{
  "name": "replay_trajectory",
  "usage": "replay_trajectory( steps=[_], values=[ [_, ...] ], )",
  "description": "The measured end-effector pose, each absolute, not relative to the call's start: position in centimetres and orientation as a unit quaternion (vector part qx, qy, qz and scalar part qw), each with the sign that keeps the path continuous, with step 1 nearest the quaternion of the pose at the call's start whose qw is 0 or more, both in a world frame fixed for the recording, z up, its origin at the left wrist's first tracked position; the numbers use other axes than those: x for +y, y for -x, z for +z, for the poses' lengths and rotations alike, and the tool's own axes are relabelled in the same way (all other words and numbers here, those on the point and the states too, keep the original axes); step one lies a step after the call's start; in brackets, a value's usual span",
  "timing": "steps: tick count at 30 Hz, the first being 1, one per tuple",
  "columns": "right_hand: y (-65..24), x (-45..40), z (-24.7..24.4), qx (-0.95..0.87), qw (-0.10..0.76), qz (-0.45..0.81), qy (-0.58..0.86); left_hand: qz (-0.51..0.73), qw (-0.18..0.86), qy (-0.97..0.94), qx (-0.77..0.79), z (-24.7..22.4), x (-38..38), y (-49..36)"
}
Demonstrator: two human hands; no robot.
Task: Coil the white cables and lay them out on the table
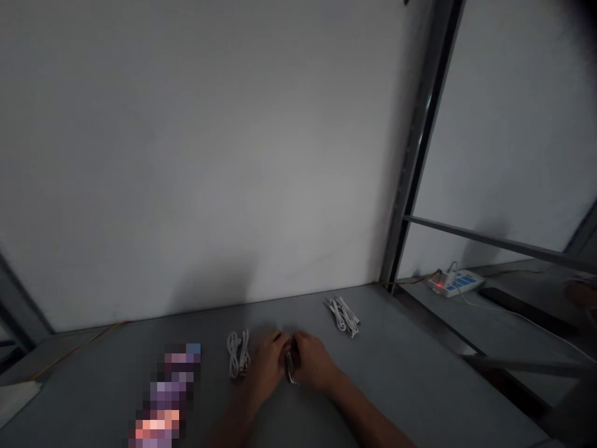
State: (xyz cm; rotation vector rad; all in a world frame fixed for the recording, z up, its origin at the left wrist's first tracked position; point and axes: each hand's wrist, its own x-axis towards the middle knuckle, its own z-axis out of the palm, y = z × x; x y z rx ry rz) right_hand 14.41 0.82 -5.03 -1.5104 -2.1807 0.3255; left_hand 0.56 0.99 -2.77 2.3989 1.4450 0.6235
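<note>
My left hand [267, 366] and my right hand [315, 361] meet low in the middle of the view, over the grey tabletop. Fingers of both are closed around a looped cable [291, 368], of which a thin pale bend shows between them; the rest is hidden by the hands. Just left of my left hand lies a coiled white cable [233, 356]. Another bundle of white cable [344, 316] rests farther back, to the right of my right hand.
A pixelated patch [163, 398] covers something at the left front. On the neighbouring surface at right are a power strip [461, 283] with a red light and a long dark object [527, 310]. A metal post [415, 155] and crossbar stand between; a white wall rises behind.
</note>
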Motion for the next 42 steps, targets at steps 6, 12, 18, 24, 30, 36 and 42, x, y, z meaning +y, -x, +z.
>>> replay_trajectory(
  steps=[6, 12, 18, 24, 30, 36, 42],
  values=[
    [-14.4, 1.1, -5.7, -0.791, 0.232, 0.116, 0.555, 0.182, 0.120, -0.827, 0.518, -3.2, 1.0, -0.6],
    [-14.1, 0.6, -4.8, -0.799, 0.248, 0.106, 0.537, 0.173, 0.123, -0.825, 0.523, -2.9, 0.7, -0.9],
    [-13.7, 0.0, -4.0, -0.807, 0.263, 0.104, 0.519, 0.231, 0.143, -0.771, 0.576, -3.5, 1.0, -1.6],
    [-14.0, 0.5, -4.9, -0.797, 0.256, 0.126, 0.533, 0.258, 0.191, -0.735, 0.597, -4.1, 1.6, -1.3],
    [-14.2, 1.1, -5.9, -0.777, 0.288, 0.142, 0.541, 0.311, 0.333, -0.705, 0.543, -3.9, 2.3, -0.2],
    [-14.2, 1.3, -6.2, -0.763, 0.295, 0.157, 0.553, 0.324, 0.357, -0.717, 0.503, -4.0, 2.6, 0.2],
    [-14.3, 1.4, -6.3, -0.752, 0.307, 0.174, 0.556, 0.310, 0.306, -0.710, 0.554, -3.1, 2.2, -0.1]
  ],
)
